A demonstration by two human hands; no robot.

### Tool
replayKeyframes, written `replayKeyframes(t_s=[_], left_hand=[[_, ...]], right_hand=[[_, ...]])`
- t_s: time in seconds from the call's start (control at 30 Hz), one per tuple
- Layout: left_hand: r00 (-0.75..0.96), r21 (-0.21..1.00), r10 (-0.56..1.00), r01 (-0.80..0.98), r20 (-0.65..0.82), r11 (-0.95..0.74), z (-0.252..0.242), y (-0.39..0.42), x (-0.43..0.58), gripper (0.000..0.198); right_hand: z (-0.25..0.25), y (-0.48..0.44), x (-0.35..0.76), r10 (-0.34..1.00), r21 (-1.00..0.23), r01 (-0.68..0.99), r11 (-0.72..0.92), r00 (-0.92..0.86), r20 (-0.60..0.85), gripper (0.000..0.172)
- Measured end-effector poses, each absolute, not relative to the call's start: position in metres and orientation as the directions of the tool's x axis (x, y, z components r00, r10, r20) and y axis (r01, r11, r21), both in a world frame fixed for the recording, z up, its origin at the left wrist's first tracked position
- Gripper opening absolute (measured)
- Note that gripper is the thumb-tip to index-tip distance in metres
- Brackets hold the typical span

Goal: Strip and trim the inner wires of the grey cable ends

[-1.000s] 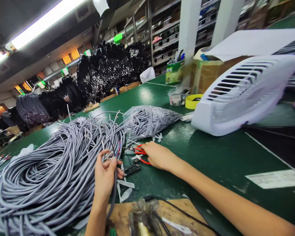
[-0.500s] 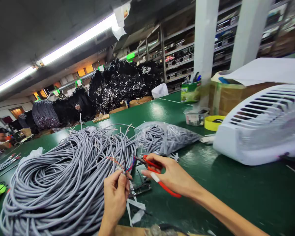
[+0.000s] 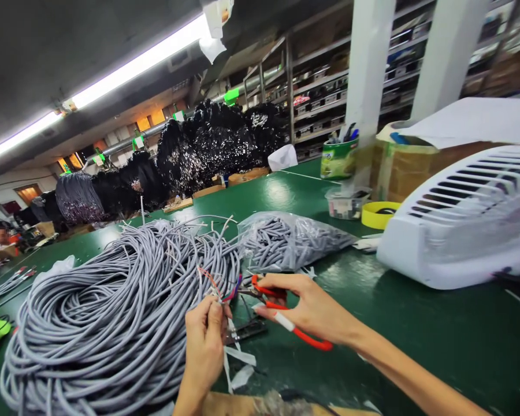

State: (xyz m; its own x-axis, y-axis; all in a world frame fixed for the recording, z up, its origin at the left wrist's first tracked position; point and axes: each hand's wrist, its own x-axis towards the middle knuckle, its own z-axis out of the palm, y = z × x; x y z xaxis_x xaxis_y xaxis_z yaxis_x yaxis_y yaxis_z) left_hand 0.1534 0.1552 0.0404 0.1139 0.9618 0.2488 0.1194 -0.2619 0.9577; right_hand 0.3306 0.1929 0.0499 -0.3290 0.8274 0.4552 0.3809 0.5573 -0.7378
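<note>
My left hand (image 3: pixel 204 341) is closed in a pinch on the end of a grey cable, most of which the fingers hide. Thin orange, blue and red wires (image 3: pixel 231 290) fan out above the fingertips. My right hand (image 3: pixel 305 306) grips a pair of red-handled scissors (image 3: pixel 305 337) with white tape around one handle. Their dark blades point left, close to the coloured wires; contact cannot be made out. White strips (image 3: pixel 241 353) and a dark flat piece (image 3: pixel 248 331) lie below the hands on the green table (image 3: pixel 398 352).
A big coil of grey cable (image 3: pixel 91 341) fills the left side. Behind my hands lies a clear bag of short grey cables (image 3: pixel 281 240). A white fan-like housing (image 3: pixel 450 237), yellow tape roll (image 3: pixel 379 215), small plastic tub (image 3: pixel 348 203) and green can (image 3: pixel 338 159) stand right. A person sits far left.
My right hand and the scissors have shifted slightly right, away from my left hand. The orange wires lean further right, and a black wire that stood up among them no longer shows.
</note>
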Motion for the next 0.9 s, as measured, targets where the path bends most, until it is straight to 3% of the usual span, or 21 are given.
replayKeyframes(t_s=[0.17,0.27,0.37,0.53,0.67,0.9], left_hand=[[0.142,0.811,0.902,0.397,0.407,-0.429,0.046,0.151,0.154,0.033],[0.171,0.766,0.891,0.459,0.421,-0.450,0.050,0.150,0.155,0.032],[0.171,0.813,0.908,0.405,0.382,-0.418,0.049,0.150,0.156,0.037],[0.204,0.955,0.954,0.153,0.221,-0.254,0.045,0.152,0.158,0.048],[0.225,0.992,0.967,0.005,0.119,-0.123,0.046,0.152,0.161,0.050],[0.232,0.992,0.964,-0.029,0.126,-0.123,0.048,0.152,0.160,0.050]], right_hand=[[0.049,0.190,0.328,0.807,-0.718,0.379,0.585,-0.365,0.464,0.018],[0.043,0.191,0.326,0.775,-0.676,0.386,0.627,-0.391,0.496,0.019],[0.035,0.193,0.325,0.726,-0.625,0.373,0.686,-0.412,0.551,0.017],[0.031,0.190,0.322,0.664,-0.536,0.393,0.747,-0.443,0.602,0.012],[0.031,0.187,0.319,0.632,-0.444,0.456,0.771,-0.471,0.615,0.009],[0.018,0.186,0.323,0.576,-0.224,0.597,0.770,-0.500,0.647,0.019]])
